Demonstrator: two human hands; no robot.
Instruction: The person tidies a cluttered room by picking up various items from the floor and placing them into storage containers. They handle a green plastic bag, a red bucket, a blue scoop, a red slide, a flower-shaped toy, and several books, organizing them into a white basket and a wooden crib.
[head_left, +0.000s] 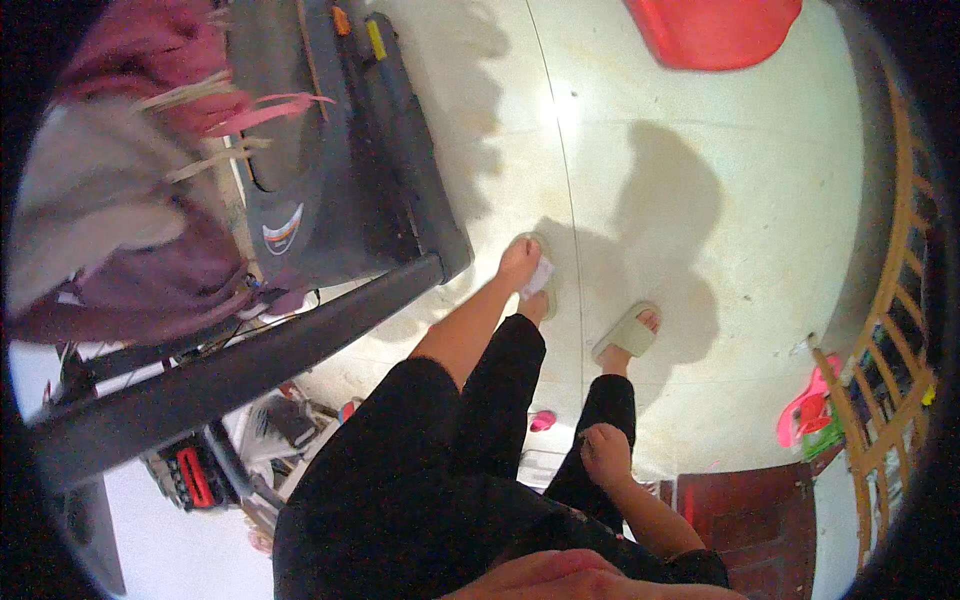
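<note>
My left hand (520, 262) hangs over my left foot with its fingers closed on a pale, crumpled cloth or tissue (537, 277). Lower in the view, my right hand (606, 454) is in front of my right trouser leg with its fingers curled. Its palm is hidden, so I cannot tell whether anything is in it. A pale green slipper (636, 335) is on my right foot, set apart from the left one on the light tiled floor (780, 262). Nearest my left arm stands a dark exercise machine, probably a treadmill (330, 225).
Maroon and grey clothes (112, 225) lie over the machine, whose dark bar (247, 367) extends towards me. A red plastic item (724, 34) stands ahead. A wooden slatted rack (892, 315) lines the right, near a pink slipper (802, 409). Behind me is a brown panelled door (750, 525).
</note>
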